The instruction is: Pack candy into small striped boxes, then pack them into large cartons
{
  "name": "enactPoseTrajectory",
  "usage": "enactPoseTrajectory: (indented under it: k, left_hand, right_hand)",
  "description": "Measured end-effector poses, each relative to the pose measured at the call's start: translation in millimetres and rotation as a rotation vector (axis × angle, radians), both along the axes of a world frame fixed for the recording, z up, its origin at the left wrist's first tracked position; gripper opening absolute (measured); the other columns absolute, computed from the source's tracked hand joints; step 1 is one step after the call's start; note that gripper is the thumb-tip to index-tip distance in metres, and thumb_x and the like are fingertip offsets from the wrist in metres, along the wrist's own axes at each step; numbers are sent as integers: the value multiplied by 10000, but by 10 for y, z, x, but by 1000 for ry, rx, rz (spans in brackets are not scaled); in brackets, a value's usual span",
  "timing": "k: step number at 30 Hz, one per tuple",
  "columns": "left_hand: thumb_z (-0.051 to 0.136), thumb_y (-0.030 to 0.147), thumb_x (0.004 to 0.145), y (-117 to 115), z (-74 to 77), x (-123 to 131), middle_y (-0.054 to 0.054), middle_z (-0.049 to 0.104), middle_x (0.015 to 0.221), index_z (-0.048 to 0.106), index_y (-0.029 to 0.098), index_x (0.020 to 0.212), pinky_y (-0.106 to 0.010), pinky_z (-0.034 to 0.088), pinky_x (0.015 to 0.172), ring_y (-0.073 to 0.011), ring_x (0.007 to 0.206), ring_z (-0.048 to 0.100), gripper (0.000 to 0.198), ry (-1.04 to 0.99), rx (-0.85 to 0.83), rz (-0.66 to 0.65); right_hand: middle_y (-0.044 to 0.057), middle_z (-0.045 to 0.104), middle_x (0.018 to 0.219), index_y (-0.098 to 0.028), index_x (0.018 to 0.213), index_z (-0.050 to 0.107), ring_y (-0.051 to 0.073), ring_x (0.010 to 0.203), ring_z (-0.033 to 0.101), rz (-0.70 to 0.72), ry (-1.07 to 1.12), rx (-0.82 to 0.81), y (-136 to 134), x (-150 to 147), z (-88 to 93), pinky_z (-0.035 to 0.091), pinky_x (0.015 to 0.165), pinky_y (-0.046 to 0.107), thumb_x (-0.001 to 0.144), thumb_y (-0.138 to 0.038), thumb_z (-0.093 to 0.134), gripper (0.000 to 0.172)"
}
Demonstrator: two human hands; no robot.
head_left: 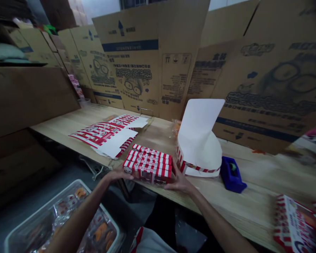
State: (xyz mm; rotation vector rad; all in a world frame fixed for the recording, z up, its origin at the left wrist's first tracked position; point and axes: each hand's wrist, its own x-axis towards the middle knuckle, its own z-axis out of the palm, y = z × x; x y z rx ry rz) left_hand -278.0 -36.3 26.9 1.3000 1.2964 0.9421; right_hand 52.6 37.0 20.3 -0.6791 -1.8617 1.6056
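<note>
A row of several small red-and-white striped boxes (150,163) stands side by side at the table's front edge. At its left end my left hand (119,173) grips it, with the thumb along the near side. The opposite end is pressed by my right hand (179,180), its fingers behind the corner and its thumb in front. Just right of the row is a white carton (200,137) with a striped outer band and a tall raised flap. Flat striped cardboard sheets (107,135) lie in a stack to the left.
A blue tape dispenser (232,174) sits right of the carton. Striped packages (296,225) lie at the lower right. Below the table at left, a clear plastic bin (79,184) contains wrapped orange items. Tall cardboard boxes (173,70) wall off the table's back.
</note>
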Motion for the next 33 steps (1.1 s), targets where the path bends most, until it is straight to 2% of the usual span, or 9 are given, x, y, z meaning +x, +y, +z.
enactPoseTrajectory:
  k: [5, 9, 12, 17, 21, 24, 26, 29, 33]
  left_hand:
    - [869, 409, 480, 47, -205, -1, -110, 672, 1189, 535, 205, 1277, -495, 427, 1017, -338, 1185, 567, 888, -185, 2, 73]
    - [842, 394, 511, 175, -291, -15, -125, 662, 1206, 530, 177, 1281, -524, 432, 1008, -338, 1139, 595, 859, -219, 7, 90]
    - [831, 337, 530, 230, -320, -4, -113, 627, 1270, 458, 198, 1355, -515, 387, 1063, -325, 1226, 536, 916, -232, 27, 105]
    - [819, 257, 525, 217, -243, 43, -82, 566, 1360, 307, 266, 1461, -492, 338, 1111, -322, 1306, 458, 1067, -278, 71, 122]
    - [798, 263, 540, 194, -187, 58, -60, 549, 1380, 258, 291, 1479, -522, 325, 1110, -327, 1288, 475, 1084, -268, 21, 125]
    - [803, 263, 537, 186, -173, 63, -69, 541, 1389, 262, 285, 1476, -470, 345, 1107, -315, 1299, 465, 1084, -266, 15, 121]
    - [816, 277, 529, 184, -160, 72, -81, 547, 1382, 276, 279, 1466, -438, 370, 1091, -309, 1299, 466, 1081, -268, 29, 115]
    - [836, 306, 503, 181, -126, 100, -85, 564, 1359, 309, 260, 1443, -438, 399, 1063, -305, 1272, 493, 1078, -241, 46, 117]
    - [831, 332, 512, 150, -85, 130, -81, 567, 1345, 329, 256, 1431, -442, 402, 1052, -301, 1243, 514, 1050, -194, 69, 131]
  right_hand:
    - [57, 30, 1608, -409, 1477, -143, 261, 1455, 174, 7, 224, -214, -81, -97, -266, 299, 1125, 488, 519, -348, 905, 1421]
    - [100, 157, 1588, -387, 1500, -67, 288, 1424, 266, -9, 241, -291, -22, -97, -247, 330, 1108, 507, 486, -317, 920, 1416]
    - [119, 172, 1583, -374, 1506, -41, 303, 1412, 291, 3, 196, -289, 16, -71, -207, 355, 1093, 509, 481, -341, 918, 1404]
    - [139, 108, 1592, -295, 1517, -59, 323, 1451, 161, -98, -23, -22, -127, -10, -82, 215, 1160, 525, 529, -460, 876, 1370]
    - [116, 122, 1589, -278, 1525, -26, 343, 1456, 123, -310, -229, 511, -430, 49, 238, 163, 1180, 557, 669, -393, 817, 1207]
    - [109, 144, 1584, -296, 1529, 67, 348, 1447, 159, -196, -307, 843, -479, -32, 584, 216, 1161, 566, 763, -402, 738, 1024]
    - [163, 151, 1573, -236, 1528, 130, 382, 1441, 150, -69, -427, 892, -350, -177, 789, 198, 1149, 587, 707, -468, 771, 1067]
    - [250, 196, 1536, -139, 1509, 196, 458, 1412, 153, 101, -664, 808, -40, -455, 980, 163, 1122, 621, 522, -530, 860, 1252]
    - [267, 370, 1418, -119, 1498, 209, 458, 1287, 360, 242, -890, 824, 202, -714, 1047, 307, 1028, 595, 510, -512, 851, 1242]
